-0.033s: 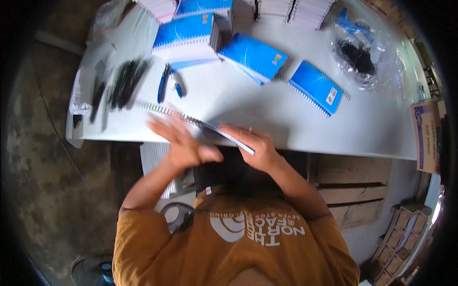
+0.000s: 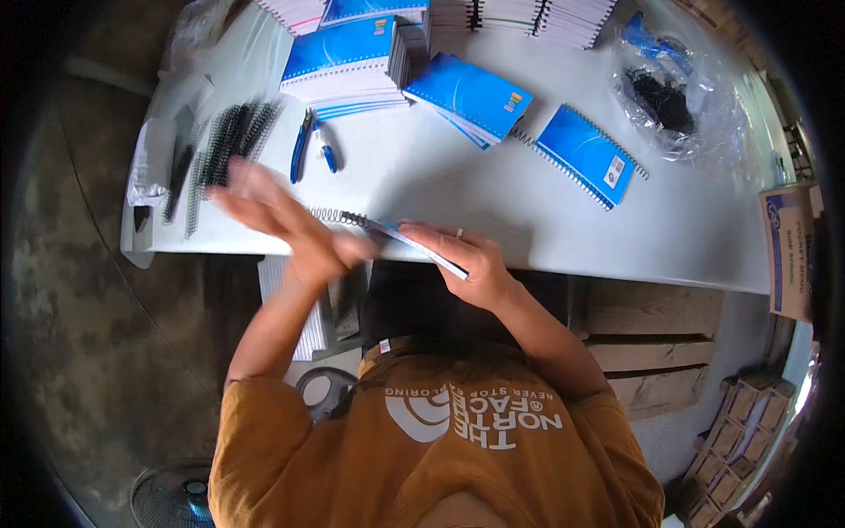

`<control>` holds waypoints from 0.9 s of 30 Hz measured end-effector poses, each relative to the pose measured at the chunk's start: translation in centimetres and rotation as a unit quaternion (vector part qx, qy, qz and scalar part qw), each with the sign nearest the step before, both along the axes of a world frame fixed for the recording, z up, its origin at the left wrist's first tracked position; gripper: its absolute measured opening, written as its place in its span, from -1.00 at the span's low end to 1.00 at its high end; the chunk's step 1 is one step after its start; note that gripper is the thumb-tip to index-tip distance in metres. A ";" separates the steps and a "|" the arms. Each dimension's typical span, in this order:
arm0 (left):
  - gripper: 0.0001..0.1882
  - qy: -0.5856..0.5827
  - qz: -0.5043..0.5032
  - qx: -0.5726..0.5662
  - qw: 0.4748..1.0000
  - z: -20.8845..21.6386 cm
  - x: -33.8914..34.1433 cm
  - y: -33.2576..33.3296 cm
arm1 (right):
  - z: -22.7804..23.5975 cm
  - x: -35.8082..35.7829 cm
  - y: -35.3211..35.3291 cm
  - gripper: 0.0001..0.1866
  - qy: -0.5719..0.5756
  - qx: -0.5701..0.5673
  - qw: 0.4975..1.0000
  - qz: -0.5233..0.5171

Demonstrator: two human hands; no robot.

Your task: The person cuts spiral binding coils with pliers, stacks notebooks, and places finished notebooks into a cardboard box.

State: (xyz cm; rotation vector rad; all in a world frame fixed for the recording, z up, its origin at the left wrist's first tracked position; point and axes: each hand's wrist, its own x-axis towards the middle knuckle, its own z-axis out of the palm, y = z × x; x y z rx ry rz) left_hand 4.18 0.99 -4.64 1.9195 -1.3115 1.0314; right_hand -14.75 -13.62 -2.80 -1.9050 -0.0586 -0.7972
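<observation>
My right hand (image 2: 471,264) grips a thin small notebook (image 2: 433,253) near the front edge of the table, held nearly edge-on. A loose spiral coil (image 2: 333,215) reaches out leftward from the notebook's far-left end. Beside that coil, my left hand (image 2: 286,220) is blurred by motion, its fingers stretched out and holding nothing. Whether it touches the coil I cannot tell. A pile of dark spiral coils (image 2: 236,141) lies past the left fingertips. Blue-handled pliers (image 2: 301,148) and a blue-and-white pen-like tool (image 2: 326,148) lie further back.
Blue-covered notebooks (image 2: 339,55) stand stacked at the back, with several more (image 2: 471,92) fanned beside them. A blue notebook with a coil (image 2: 583,157) lies to the right. A clear plastic bag (image 2: 660,97) holds dark bits. A cardboard box (image 2: 788,251) stands beyond the table's right edge.
My left hand has swung up and to the left, away from the notebook. My right hand keeps its hold on the notebook, nearly still.
</observation>
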 end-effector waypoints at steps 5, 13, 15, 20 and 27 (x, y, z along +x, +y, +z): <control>-0.16 -0.065 -0.117 0.212 0.968 -2.6 -5.7 1.3 | -0.9 0.2 -0.5 -0.37 -0.023 -0.034 0.999 -0.027; 0.22 0.007 -0.276 0.191 0.942 -1.9 -6.0 -0.3 | -0.5 0.1 -0.6 -0.28 0.030 0.007 0.999 -0.015; 0.25 -0.091 -0.249 0.116 0.957 0.2 -4.6 -1.5 | -0.7 0.4 -1.1 -0.23 0.001 -0.046 0.999 -0.024; 0.27 0.020 -0.161 0.196 0.967 -0.5 -4.9 -2.3 | -0.8 0.2 -0.8 -0.24 0.022 -0.050 0.998 0.006; 0.09 -0.076 -0.132 0.048 0.987 2.2 -4.7 -3.9 | -0.6 1.0 -0.1 -0.22 0.004 -0.046 0.999 0.013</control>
